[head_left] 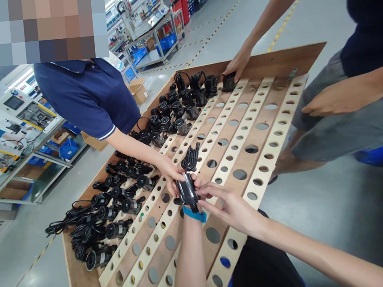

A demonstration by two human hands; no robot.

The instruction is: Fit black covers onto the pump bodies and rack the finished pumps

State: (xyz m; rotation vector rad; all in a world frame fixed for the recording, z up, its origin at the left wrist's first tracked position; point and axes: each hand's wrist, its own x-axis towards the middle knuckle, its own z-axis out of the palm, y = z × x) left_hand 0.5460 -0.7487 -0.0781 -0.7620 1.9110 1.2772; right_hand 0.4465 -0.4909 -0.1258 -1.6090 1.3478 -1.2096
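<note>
A grey factory floor (222, 38) marked with yellow-and-black tape stretches beyond a large plywood board (84, 278) set with pale wooden slats full of round holes. A co-worker in a navy polo shirt (86, 94) stands at your 10 o'clock, and another in a dark shirt and grey shorts (340, 121) stands at 2 o'clock. Rows of black cylindrical units (117, 212) with coiled cables lie along the board's left side. Just ahead at 12 o'clock, over the slats, your left hand (196, 182), wearing a blue wristband (194, 214), closes around a glossy black cylindrical unit (186, 191) trailing a coiled cable. Your right hand (228, 205) grips it too, while the polo-shirted co-worker's hand (170, 174) touches it from the left.
</note>
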